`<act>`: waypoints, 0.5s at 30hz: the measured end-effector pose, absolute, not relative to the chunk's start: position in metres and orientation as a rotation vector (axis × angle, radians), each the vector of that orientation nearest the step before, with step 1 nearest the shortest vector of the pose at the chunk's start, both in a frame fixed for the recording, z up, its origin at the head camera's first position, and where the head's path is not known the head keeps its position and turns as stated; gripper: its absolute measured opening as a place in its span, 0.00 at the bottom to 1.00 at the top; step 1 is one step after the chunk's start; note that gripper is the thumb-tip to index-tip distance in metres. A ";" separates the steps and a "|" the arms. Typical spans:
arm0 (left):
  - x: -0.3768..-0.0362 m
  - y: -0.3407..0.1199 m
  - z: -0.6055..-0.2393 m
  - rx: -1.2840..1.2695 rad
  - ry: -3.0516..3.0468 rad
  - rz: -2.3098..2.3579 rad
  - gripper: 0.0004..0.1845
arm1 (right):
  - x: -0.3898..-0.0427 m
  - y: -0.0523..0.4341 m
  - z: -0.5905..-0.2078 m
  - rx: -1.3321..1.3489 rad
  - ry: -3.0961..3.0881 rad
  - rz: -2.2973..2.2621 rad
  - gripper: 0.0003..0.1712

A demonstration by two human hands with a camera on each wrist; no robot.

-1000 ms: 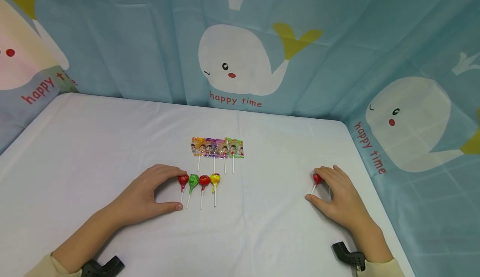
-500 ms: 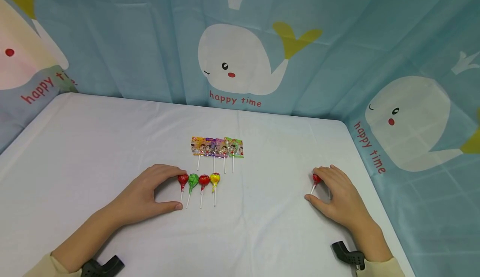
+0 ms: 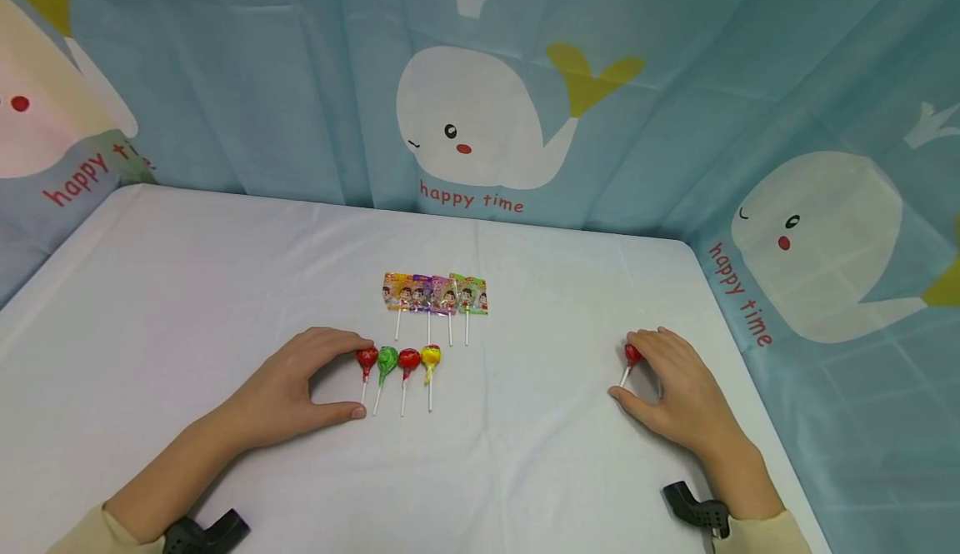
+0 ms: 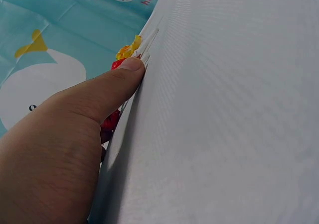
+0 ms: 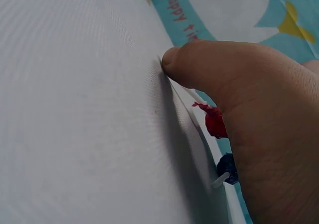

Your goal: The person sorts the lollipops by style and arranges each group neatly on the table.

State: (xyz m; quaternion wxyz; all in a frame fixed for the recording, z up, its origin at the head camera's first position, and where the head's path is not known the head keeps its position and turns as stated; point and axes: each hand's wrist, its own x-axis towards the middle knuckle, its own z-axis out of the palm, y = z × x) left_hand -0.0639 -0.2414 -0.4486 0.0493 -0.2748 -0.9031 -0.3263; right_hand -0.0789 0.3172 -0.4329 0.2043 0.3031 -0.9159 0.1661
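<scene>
My left hand (image 3: pixel 288 387) rests on the table at the left end of a lollipop row, its index fingertip touching the head of a red lollipop (image 3: pixel 367 357) and its thumb beside the stick end. To the right lie a green lollipop (image 3: pixel 387 360), another red lollipop (image 3: pixel 409 360) and a yellow lollipop (image 3: pixel 431 355). Far to the right, my right hand (image 3: pixel 682 391) arches over a red lollipop (image 3: pixel 632 353), fingertips at its head and thumb near its stick. A dark blue lollipop (image 5: pixel 227 168) shows under that palm in the right wrist view, partly hidden.
Behind the row lie several flat-wrapped lollipops, among them an orange one (image 3: pixel 397 291) and a green one (image 3: pixel 471 296). The white tablecloth (image 3: pixel 525 454) lies under everything. A blue whale-print curtain (image 3: pixel 300 104) hangs along the back and right edges.
My right hand and the red lollipop at it have shifted very slightly to the left. The left hand and the lollipop row have stayed in place.
</scene>
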 end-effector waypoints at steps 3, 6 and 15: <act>-0.064 -0.241 -0.449 -0.834 -2.757 -0.987 0.43 | -0.080 0.317 -0.433 0.859 -2.547 0.473 0.46; -0.064 -0.241 -0.449 -0.829 -2.766 -0.983 0.43 | -0.081 0.316 -0.434 0.867 -2.553 0.503 0.46; -0.064 -0.241 -0.450 -0.834 -2.758 -0.998 0.43 | -0.084 0.314 -0.435 0.874 -2.566 0.579 0.46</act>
